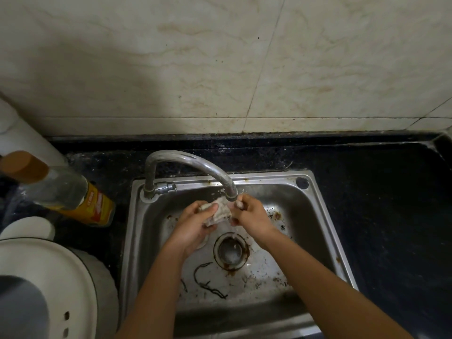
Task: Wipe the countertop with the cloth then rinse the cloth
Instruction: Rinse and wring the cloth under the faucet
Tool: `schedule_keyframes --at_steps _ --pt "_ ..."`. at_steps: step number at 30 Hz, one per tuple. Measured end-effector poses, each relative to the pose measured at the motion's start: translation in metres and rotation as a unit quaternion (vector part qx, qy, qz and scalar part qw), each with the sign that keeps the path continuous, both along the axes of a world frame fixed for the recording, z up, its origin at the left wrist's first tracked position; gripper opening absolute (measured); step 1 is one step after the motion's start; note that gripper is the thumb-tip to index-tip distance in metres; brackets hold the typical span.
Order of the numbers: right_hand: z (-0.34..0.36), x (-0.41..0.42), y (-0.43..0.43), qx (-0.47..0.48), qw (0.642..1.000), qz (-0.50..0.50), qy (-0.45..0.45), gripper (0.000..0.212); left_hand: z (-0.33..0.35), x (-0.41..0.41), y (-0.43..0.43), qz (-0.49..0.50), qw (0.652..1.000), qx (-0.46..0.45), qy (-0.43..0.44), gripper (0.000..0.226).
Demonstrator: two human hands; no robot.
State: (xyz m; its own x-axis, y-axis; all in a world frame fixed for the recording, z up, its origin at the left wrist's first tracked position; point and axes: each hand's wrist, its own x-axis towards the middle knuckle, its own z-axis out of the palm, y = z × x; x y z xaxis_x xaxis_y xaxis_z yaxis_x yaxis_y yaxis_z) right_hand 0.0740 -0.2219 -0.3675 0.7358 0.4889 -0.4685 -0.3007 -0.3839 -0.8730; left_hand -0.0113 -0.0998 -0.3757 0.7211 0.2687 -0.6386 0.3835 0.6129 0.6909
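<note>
A small, pale, wet cloth [221, 211] is bunched up right under the spout of the curved metal tap [186, 162], over the steel sink [315, 216]. My left hand [195, 223] grips the cloth's left part with curled fingers. My right hand [252, 216] pinches its right end beside the spout. Water runs into the drain [231, 250] below. The black countertop [381, 204] surrounds the sink.
An oil bottle [61, 189] with a brown cap and yellow label stands left of the sink. A white appliance lid [49, 285] fills the lower left corner. A tiled wall [220, 64] rises behind the counter. Stains and dark debris dot the sink floor.
</note>
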Motion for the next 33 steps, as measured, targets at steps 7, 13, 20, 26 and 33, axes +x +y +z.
schedule_keyframes --at_steps 7,13,20,26,33 --pt "-0.003 -0.004 0.003 -0.017 0.998 0.065 -0.013 0.022 0.0 -0.002 0.006 -0.019 0.999 0.028 -0.016 0.035" --pt "-0.008 -0.005 0.017 -0.127 0.984 0.025 -0.125 0.034 0.005 -0.002 0.006 -0.078 0.992 0.09 -0.049 0.036" --pt "-0.003 -0.007 0.019 -0.16 0.973 0.074 -0.152 0.04 0.001 0.012 -0.011 0.01 0.99 0.134 0.033 0.021" --pt "0.0 -0.026 0.017 -0.088 0.948 0.149 -0.266 0.018 0.005 0.021 -0.016 0.051 0.988 0.124 0.073 0.038" --pt "-0.005 -0.011 0.021 -0.16 0.978 0.008 -0.137 0.034 0.01 0.023 -0.023 0.008 0.987 0.156 0.023 0.032"
